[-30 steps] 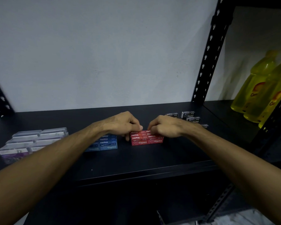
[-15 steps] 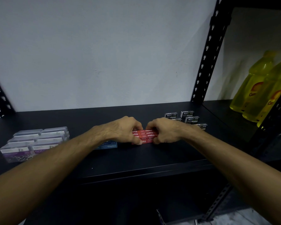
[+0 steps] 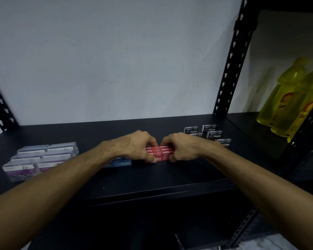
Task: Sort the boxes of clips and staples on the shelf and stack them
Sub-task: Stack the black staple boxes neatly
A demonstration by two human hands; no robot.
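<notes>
A block of red staple boxes (image 3: 160, 152) sits mid-shelf on the black shelf (image 3: 152, 177). My left hand (image 3: 134, 146) grips its left end, thumb on the front face. My right hand (image 3: 183, 147) grips its right end, fingers curled round it. Blue staple boxes (image 3: 122, 163) lie just left of the red ones, mostly hidden under my left wrist. Clear boxes of paper clips (image 3: 40, 159) are stacked in rows at the far left. Several black staple boxes (image 3: 209, 132) stand loose at the back right, behind my right wrist.
Yellow drink bottles (image 3: 293, 103) stand on the neighbouring shelf at right, beyond a black perforated upright (image 3: 231, 65). A white wall backs the shelf. Another upright (image 3: 0, 107) rises at the far left.
Both hands have closed in round the ends of the red boxes and squeezed them together. The red block sits slightly further back, and more of the black boxes show.
</notes>
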